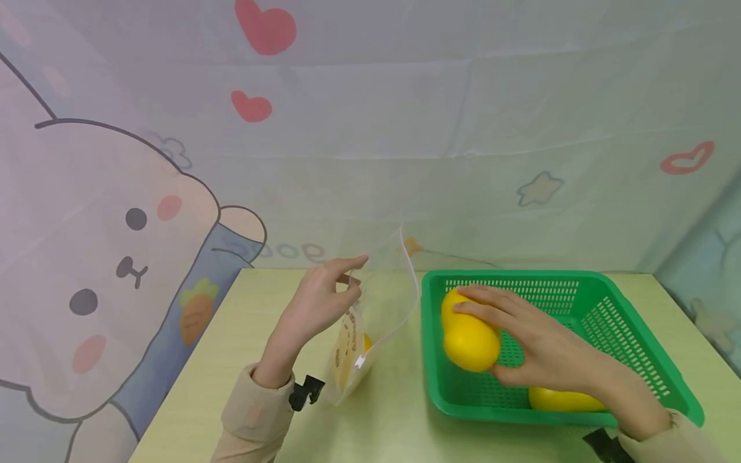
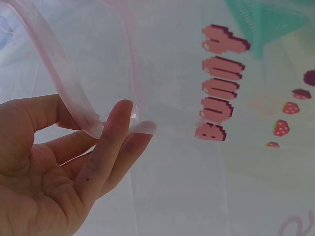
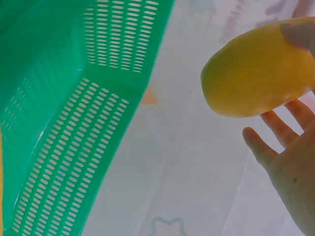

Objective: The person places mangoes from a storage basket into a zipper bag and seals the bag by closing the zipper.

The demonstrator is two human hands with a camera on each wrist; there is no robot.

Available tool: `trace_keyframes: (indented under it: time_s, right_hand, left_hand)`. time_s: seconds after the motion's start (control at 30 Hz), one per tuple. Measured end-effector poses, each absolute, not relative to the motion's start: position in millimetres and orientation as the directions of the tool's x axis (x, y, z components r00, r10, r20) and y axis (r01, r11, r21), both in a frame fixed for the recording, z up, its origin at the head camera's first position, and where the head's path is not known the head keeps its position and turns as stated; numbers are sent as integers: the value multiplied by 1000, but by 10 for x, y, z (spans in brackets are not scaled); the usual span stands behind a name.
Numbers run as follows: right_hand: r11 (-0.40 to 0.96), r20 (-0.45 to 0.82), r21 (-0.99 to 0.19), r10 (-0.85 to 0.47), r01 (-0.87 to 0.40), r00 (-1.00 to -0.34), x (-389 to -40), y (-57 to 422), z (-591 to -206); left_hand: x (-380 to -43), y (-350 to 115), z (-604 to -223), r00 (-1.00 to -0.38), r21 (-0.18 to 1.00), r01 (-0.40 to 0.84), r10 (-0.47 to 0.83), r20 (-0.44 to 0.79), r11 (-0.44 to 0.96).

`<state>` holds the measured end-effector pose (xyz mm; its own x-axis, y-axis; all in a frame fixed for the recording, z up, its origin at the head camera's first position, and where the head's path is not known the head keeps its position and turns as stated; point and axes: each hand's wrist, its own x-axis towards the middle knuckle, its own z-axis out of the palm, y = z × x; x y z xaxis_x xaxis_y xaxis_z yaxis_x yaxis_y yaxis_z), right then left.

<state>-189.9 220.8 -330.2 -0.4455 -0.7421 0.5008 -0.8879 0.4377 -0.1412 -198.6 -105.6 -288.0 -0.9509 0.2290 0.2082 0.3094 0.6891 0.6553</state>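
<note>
My left hand (image 1: pixel 321 296) pinches the rim of a clear plastic zip bag (image 2: pixel 172 167) between its thumb and fingers. The bag's mouth gapes toward the right, and a white slider (image 1: pixel 360 361) sits on its edge. Pink "Bunny" lettering (image 2: pixel 219 83) is printed on the side. Low inside the bag shows a bit of an orange-yellow thing (image 1: pixel 367 343). Over the left part of a green basket (image 1: pixel 579 421), my right hand (image 1: pixel 535 341) grips a smooth yellow mango (image 3: pixel 251 73) with a greenish end. Another long yellow fruit (image 1: pixel 564 400) lies in the basket, partly hidden by the right forearm.
The basket has slotted walls and takes up the right side of the light wooden table (image 1: pixel 202 411). Behind the table hangs a pale cloth (image 1: pixel 370 109) printed with hearts and a cartoon bear. Black clips (image 1: pixel 305 392) sit at both wrists.
</note>
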Motion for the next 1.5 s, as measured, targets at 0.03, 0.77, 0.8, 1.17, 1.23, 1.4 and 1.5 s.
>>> trace_keyframes:
  time_s: [0.03,0.77,0.8,1.17,1.23,1.4,1.5]
  right_hand:
    - [434,511,-155,-733,-887,-448,-1894,2201,-3288]
    - [339,586,-338,-654,-878,-478,-1908,1991,-3089]
    - [333,594,-339,-650,-880,-475,-1912,1984,-3083]
    - [334,598,-351,-639,-875,-484,-1946,1860,-2976]
    - [334,599,-342,-643,-879,-477,-1956,1842,-2957]
    - [340,591,-342,-647,-876,-482,-1961,1812,-2911]
    - [333,587,-351,-650,-875,-482,-1960,1785,-2879]
  left_hand:
    - [-1983,-1056,-2874,-952,658,306,228,205,688]
    - [-1973,-1076,-2867,-955,673,297,218,202,678]
    - [-1971,-1074,-2866,-954,673,299,219,205,676]
    - [-1994,-1049,-2882,-952,666,307,222,213,680]
    - [-1995,-1044,-2881,-949,663,314,225,218,679]
    - [-2003,-1035,-2884,-947,656,320,232,221,684]
    - [-2005,-1034,-2886,-949,655,316,229,217,687]
